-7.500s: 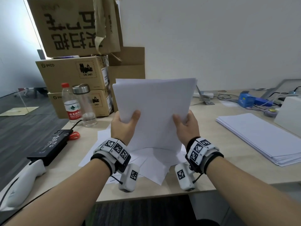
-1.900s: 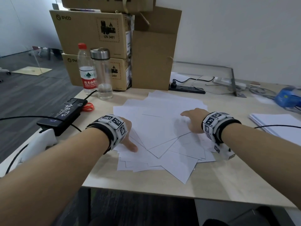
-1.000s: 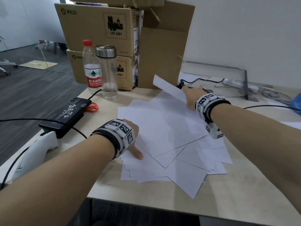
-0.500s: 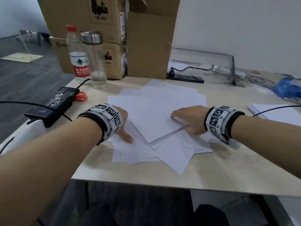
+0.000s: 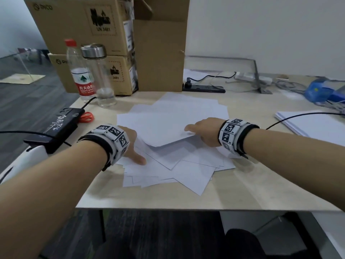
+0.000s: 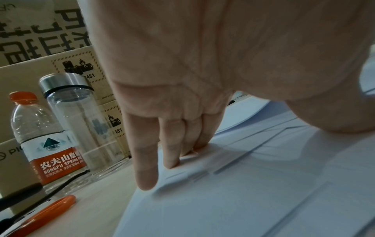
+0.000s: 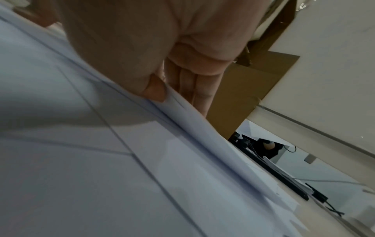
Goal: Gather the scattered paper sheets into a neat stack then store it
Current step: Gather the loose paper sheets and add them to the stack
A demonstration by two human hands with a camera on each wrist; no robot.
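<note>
left hand flat, unmoved – pressing paper sheets | right hand grip now pinches raised sheet edge

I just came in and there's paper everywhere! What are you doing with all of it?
A person is tidying loose white paper sheets fanned out on a desk. The left hand presses its straight fingers down on the left side of the pile. The right hand pinches the edge of the top sheets and lifts it a little. The sheets are not yet a neat stack, and nothing is stored.
</note>
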